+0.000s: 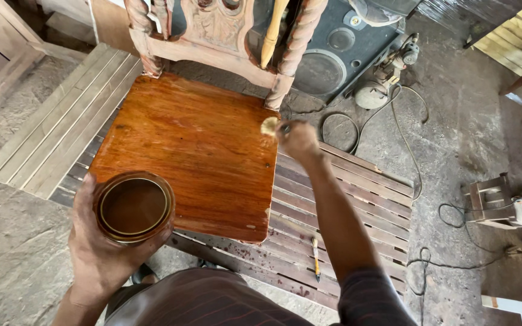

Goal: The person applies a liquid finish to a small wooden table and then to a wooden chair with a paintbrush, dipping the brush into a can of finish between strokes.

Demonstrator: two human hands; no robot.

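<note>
Chair seat (194, 154), glossy orange-brown with wet varnish, sits centre frame on a slatted wooden pallet (345, 199), the carved unfinished chair back (219, 30) rising at the far edge. Right hand (297, 137) closed around a small pale applicator (269, 125), brush or wad, can't tell which, pressed at the seat's far right corner beside the twisted back post (294, 51). Left hand (101, 241) wrapped around an open round tin of brown varnish (134, 207), held just over the near left corner of the seat.

Step looks like coating the seat top, working the back-right edge. Most of the panel already shines; the near right corner shows pale chipped spots, the back posts look bare. Next move likely needs a reload from the tin, so the right hand has to cross the wet surface without dragging, then follow the grain.

Around: yellow-handled tool (316, 256) lying on the pallet slats near the person's right arm, pale turned spindle (272, 30) leaning against the back, dark loudspeaker box (333, 54) behind, small motor unit (382, 84) with cables (406, 151) trailing over the concrete floor (478, 121), wooden panel (61, 121) at left.
</note>
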